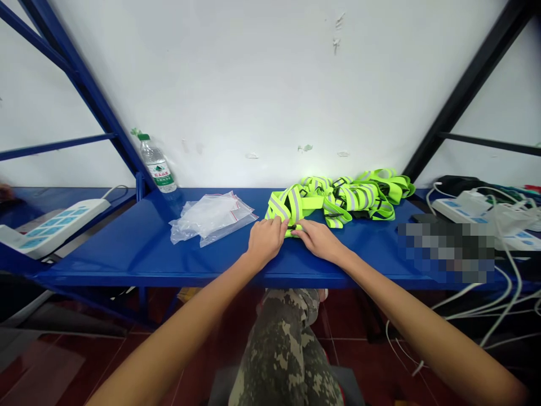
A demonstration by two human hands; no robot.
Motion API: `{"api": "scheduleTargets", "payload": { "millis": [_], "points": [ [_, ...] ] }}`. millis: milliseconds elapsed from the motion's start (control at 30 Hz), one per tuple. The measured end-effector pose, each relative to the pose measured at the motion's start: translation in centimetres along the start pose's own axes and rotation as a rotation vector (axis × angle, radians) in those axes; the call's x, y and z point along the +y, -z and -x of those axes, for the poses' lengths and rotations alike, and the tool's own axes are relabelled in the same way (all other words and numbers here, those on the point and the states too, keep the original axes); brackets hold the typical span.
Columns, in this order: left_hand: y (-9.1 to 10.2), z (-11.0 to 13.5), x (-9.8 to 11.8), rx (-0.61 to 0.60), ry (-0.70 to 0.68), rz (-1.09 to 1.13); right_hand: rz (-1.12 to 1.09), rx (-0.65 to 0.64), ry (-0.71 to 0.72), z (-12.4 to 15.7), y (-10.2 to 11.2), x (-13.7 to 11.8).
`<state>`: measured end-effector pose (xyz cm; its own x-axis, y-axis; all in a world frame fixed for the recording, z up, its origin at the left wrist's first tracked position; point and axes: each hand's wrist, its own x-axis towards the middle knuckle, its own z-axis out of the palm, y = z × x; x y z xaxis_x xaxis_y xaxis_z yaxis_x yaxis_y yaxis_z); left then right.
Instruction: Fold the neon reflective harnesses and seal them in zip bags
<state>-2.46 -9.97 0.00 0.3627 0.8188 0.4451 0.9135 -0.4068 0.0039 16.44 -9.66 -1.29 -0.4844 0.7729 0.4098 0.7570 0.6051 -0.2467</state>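
A pile of neon yellow reflective straps (346,194) with grey stripes lies on the blue shelf (139,254). My left hand (265,239) is closed on the near end of one folded strap (284,206), fingers curled over it. My right hand (318,239) pinches the same strap from the right, where a small black buckle shows between the two hands. Both forearms reach up from the bottom of the view.
Several clear zip bags (211,217) lie left of the hands. A water bottle (157,164) stands against the white wall. A white power strip (51,228) sits at far left. More power strips and cables (486,211) crowd the right, beside a blurred patch.
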Motion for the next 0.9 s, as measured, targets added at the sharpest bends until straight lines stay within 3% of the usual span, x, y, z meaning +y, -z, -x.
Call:
{"api": "scheduleTargets", "payload": {
  "millis": [500,667,900],
  "points": [
    [-0.2,-1.9,-0.9,-0.09,0.002,0.006,-0.028,0.044,-0.025,-1.1,-0.5,0.5],
    [-0.8,-2.8,-1.4,-0.078,-0.001,0.002,-0.138,0.037,-0.065,-1.8,-0.4,0.5],
    [-1.2,-3.0,-1.3,-0.052,0.153,0.05,-0.208,0.067,-0.094,-2.6,-0.5,0.6]
  ]
}}
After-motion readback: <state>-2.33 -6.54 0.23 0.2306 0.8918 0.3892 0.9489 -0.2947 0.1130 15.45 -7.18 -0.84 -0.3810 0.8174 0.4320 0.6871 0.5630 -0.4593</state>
